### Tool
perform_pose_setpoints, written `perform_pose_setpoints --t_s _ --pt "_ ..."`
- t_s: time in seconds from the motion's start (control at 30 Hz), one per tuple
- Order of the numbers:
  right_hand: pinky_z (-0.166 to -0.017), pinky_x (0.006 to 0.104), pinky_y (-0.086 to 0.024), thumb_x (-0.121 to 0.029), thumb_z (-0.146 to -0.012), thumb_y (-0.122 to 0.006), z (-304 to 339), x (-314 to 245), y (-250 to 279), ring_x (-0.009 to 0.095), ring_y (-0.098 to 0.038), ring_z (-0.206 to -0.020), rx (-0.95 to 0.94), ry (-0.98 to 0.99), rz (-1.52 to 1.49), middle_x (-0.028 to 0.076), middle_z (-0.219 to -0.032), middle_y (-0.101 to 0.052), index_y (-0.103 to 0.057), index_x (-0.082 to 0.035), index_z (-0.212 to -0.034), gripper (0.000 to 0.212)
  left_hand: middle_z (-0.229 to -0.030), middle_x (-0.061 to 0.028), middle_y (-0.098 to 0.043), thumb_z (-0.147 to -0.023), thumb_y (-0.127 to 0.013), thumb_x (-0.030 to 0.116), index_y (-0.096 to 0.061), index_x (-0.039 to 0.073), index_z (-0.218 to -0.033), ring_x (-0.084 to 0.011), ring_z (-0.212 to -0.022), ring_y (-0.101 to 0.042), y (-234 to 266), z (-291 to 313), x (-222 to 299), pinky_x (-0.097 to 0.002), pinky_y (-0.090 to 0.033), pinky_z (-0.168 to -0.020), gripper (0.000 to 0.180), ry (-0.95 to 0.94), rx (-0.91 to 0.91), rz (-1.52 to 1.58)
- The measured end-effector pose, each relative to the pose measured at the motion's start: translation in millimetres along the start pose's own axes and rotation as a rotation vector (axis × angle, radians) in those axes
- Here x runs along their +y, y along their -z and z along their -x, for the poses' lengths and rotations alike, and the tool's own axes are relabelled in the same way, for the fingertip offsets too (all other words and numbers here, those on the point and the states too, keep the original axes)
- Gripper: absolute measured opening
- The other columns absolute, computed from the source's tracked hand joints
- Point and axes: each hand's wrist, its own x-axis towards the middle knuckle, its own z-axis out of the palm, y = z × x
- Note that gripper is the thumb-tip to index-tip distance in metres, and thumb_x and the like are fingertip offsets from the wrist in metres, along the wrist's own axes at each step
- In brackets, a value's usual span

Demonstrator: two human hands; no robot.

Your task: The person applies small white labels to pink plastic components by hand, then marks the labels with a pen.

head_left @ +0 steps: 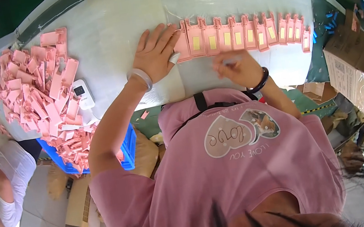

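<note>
You were mid-lineup — left hand (155,53) lay flat and open, pinning the end of the row of pink plastic pieces (241,35) on the white table (114,24). Right hand (237,66) looked pinched shut, on what I couldn't tell. The next piece would need to butt squarely against the row.

The left hand (156,53) lies flat, fingers spread, on the white bench (118,23), touching the left end of a row of pink cards (246,34) with yellow patches. The right hand (237,68), blurred, hovers just below that row. A heap of pink cards (38,89) lies left, beside a small white device (83,93), spilling over a blue crate (128,151).
</note>
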Motion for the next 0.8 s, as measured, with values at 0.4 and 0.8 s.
perform_pose_setpoints --t_s 0.4,0.8 --pt "-0.057 0.0245 -0.046 -0.022 -0.095 -0.053 -74 -4 -16 0.012 -0.060 -0.063 0.314 0.083 -0.162 0.007 -0.068 -0.061 -0.055 0.001 -0.083 0.026 -0.141 0.0019 -0.039 -0.084 -0.057 0.029 -0.047 0.017 -0.133 -0.0205 -0.132 -0.031 2 -2 -1 -0.0432 -0.025 -0.108 0.052 -0.008 0.017 0.037" --pt "-0.051 0.0259 -0.044 -0.019 -0.094 -0.054 -85 7 -25 0.013 -0.058 -0.055 0.358 0.105 -0.021 0.007 -0.063 -0.057 -0.055 0.000 -0.083 0.022 -0.142 0.0027 -0.038 -0.078 -0.061 0.025 -0.047 0.017 -0.134 -0.0194 -0.132 -0.032 5 -1 -2 -0.0418 -0.023 -0.109 0.058 -0.006 -0.015 0.068"
